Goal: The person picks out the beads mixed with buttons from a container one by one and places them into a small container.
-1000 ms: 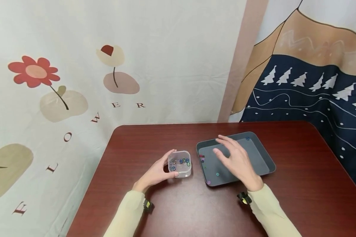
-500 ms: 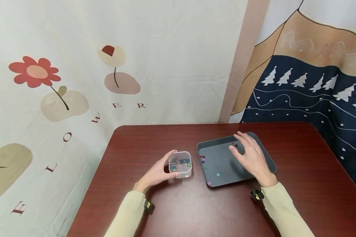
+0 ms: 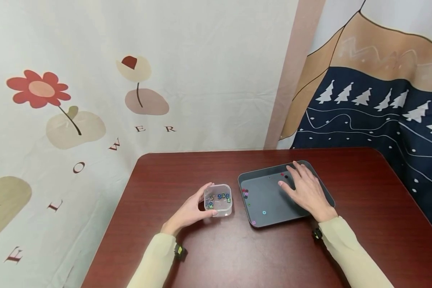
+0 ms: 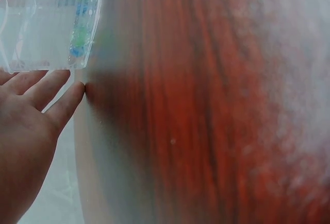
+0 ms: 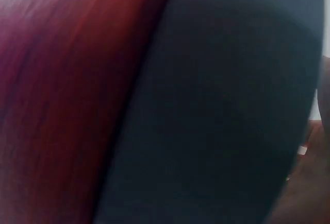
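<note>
My left hand point(image 3: 188, 211) holds a small clear square container point(image 3: 223, 213) around its left side, thumb at the front and fingers behind. Several blue and green beads point(image 3: 223, 195) lie inside it; the left wrist view shows them through the clear wall point(image 4: 41, 33). Over the right part of a grey tray point(image 3: 279, 210) is my right hand point(image 3: 307, 194), thumb apart from the extended fingers, with nothing visible between them. What lies beneath this hand is hidden. In the right wrist view the tray's wall point(image 5: 206, 105) fills the middle, and little of the hand shows.
Small rings and beads are scattered in the tray: a cluster point(image 3: 245, 193) by its left wall, a teal ring point(image 3: 264, 213), a pink ring point(image 3: 253, 222) at the near-left corner, and a red bead point(image 3: 282, 174) near the back. A brown wooden table point(image 3: 216, 256) carries everything.
My right hand has moved rightward across the tray, uncovering the red and dark beads at the back and covering the blue bead at the far right. My left hand stays on the container.
</note>
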`<state>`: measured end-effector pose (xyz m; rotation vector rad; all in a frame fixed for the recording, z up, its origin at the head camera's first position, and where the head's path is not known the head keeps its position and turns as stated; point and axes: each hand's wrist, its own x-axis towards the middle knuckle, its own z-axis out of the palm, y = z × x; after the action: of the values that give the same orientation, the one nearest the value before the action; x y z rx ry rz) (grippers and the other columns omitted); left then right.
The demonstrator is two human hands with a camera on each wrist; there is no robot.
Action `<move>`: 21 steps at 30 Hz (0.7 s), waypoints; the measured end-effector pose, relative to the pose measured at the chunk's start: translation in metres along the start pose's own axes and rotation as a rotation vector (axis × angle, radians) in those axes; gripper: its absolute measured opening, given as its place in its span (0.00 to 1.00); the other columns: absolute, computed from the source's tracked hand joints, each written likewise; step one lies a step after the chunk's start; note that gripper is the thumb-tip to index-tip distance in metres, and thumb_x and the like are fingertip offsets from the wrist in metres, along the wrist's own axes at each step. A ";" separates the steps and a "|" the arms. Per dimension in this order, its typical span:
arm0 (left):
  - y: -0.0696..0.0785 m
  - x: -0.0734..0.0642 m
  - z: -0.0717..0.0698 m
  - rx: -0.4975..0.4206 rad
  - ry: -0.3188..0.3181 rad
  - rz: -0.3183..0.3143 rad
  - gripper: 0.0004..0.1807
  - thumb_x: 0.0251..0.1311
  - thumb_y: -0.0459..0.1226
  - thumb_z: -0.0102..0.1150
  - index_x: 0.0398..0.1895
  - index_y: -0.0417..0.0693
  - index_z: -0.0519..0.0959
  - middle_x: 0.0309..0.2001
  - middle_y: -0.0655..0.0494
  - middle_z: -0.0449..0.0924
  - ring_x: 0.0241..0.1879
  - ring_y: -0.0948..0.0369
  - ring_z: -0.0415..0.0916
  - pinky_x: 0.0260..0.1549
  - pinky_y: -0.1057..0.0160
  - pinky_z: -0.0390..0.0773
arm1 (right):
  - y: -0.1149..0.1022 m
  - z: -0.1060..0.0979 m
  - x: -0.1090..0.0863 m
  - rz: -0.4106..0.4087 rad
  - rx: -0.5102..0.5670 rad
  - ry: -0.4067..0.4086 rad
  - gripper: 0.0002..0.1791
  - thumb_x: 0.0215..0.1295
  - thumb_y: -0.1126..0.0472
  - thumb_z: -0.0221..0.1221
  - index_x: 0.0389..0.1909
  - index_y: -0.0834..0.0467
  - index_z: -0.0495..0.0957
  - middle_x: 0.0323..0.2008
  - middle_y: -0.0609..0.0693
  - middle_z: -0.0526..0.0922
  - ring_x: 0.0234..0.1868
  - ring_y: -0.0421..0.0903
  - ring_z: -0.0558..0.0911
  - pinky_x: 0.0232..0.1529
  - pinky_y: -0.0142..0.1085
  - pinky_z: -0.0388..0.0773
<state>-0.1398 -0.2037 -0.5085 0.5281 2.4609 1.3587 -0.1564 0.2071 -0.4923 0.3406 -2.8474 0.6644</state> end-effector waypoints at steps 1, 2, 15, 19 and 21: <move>0.000 0.000 0.000 -0.001 0.002 -0.001 0.53 0.57 0.44 0.78 0.82 0.54 0.56 0.73 0.50 0.68 0.71 0.50 0.69 0.69 0.44 0.65 | 0.002 0.001 0.001 0.003 0.007 -0.006 0.40 0.72 0.43 0.61 0.71 0.68 0.69 0.74 0.70 0.62 0.73 0.71 0.62 0.64 0.72 0.62; 0.000 0.000 0.000 -0.001 0.002 -0.004 0.53 0.57 0.44 0.78 0.82 0.55 0.56 0.73 0.50 0.68 0.71 0.49 0.69 0.69 0.44 0.65 | 0.003 0.002 0.002 0.008 0.017 -0.014 0.40 0.72 0.43 0.61 0.72 0.69 0.69 0.74 0.70 0.62 0.73 0.71 0.62 0.65 0.71 0.62; 0.000 0.000 -0.001 0.030 -0.010 0.003 0.55 0.57 0.48 0.77 0.83 0.50 0.54 0.75 0.51 0.65 0.72 0.50 0.68 0.69 0.44 0.66 | 0.019 0.009 0.014 0.159 0.136 -0.151 0.44 0.76 0.42 0.56 0.75 0.74 0.59 0.75 0.76 0.57 0.72 0.75 0.60 0.70 0.68 0.56; 0.000 0.000 -0.001 0.031 -0.012 -0.002 0.55 0.57 0.48 0.77 0.83 0.51 0.54 0.75 0.52 0.66 0.72 0.50 0.69 0.69 0.45 0.67 | 0.023 0.009 0.017 0.175 0.148 -0.152 0.45 0.76 0.43 0.56 0.74 0.76 0.58 0.74 0.77 0.57 0.71 0.76 0.60 0.69 0.69 0.57; 0.000 0.001 -0.001 0.029 -0.011 -0.001 0.55 0.57 0.48 0.76 0.83 0.52 0.54 0.74 0.51 0.66 0.71 0.50 0.69 0.68 0.44 0.67 | 0.025 0.009 0.019 0.179 0.150 -0.148 0.45 0.76 0.43 0.56 0.74 0.77 0.58 0.73 0.78 0.57 0.71 0.77 0.61 0.69 0.69 0.58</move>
<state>-0.1407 -0.2038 -0.5082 0.5396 2.4751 1.3181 -0.1820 0.2213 -0.5056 0.1647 -3.0010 0.9270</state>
